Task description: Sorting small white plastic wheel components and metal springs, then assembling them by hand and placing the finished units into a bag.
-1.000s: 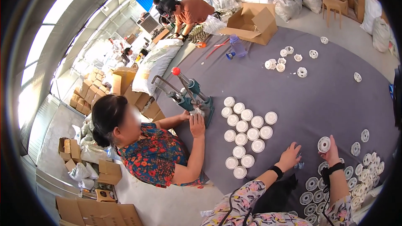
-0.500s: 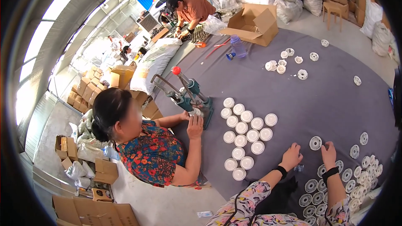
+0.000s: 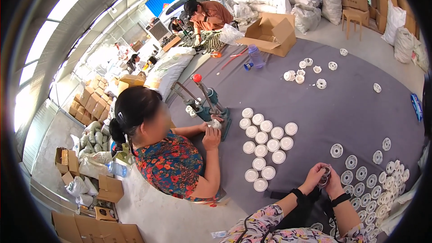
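Observation:
My left hand (image 3: 312, 178) and my right hand (image 3: 334, 185) meet over the near edge of the table. Between their fingers is a small bundle of thin metal rings (image 3: 324, 177), partly hidden by the fingers. Just beyond them lies a round white slotted plastic part (image 3: 336, 150), touched by neither hand. Rows of similar white parts (image 3: 361, 173) spread to the right of my right hand, beside a heap of white pieces (image 3: 390, 193). To the left of my left hand sit several white round caps (image 3: 278, 156).
A co-worker on the left holds a white piece (image 3: 214, 123) at a green hand press (image 3: 210, 103) with a red knob. Farther back stand a purple bottle (image 3: 255, 57), an open cardboard box (image 3: 270, 36) and loose white parts (image 3: 300, 75). Grey cloth (image 3: 261, 87) covers the table.
My hands have come together nearer my body and now hold the metal rings. Before, they were apart on the cloth, the right at the slotted part. The co-worker's head has shifted right.

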A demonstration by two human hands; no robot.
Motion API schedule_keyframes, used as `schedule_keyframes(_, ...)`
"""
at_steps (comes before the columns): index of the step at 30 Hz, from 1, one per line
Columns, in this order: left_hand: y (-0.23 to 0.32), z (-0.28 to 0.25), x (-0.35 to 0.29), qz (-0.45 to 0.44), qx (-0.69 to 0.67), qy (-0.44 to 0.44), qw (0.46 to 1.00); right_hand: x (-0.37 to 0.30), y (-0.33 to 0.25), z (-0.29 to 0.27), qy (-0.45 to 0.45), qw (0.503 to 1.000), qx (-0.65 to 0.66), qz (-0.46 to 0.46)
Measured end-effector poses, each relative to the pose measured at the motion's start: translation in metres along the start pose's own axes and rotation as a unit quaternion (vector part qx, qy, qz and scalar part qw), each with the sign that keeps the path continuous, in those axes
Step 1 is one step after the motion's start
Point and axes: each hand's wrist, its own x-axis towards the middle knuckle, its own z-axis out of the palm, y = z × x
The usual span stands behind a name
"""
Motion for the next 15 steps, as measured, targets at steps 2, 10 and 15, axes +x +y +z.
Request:
schedule_keyframes(2, -0.002, -0.007, -0.013, -0.006, 0.001, -0.002, 1.000, -0.020, 0.006, 0.008, 0.019, 0.999, 0.002, 0.030)
schedule_keyframes(10, 0.013, 0.011, -0.043, 0.007, -0.008, 0.054, 0.998, -0.035, 0.010, 0.010, 0.112, 0.990, -0.043, -0.072)
schedule_keyframes(15, 0.003, -0.039, -0.024, -0.180, -0.253, 0.084, 0.947, -0.007, -0.008, -0.002, 0.257, 0.862, -0.353, -0.256)
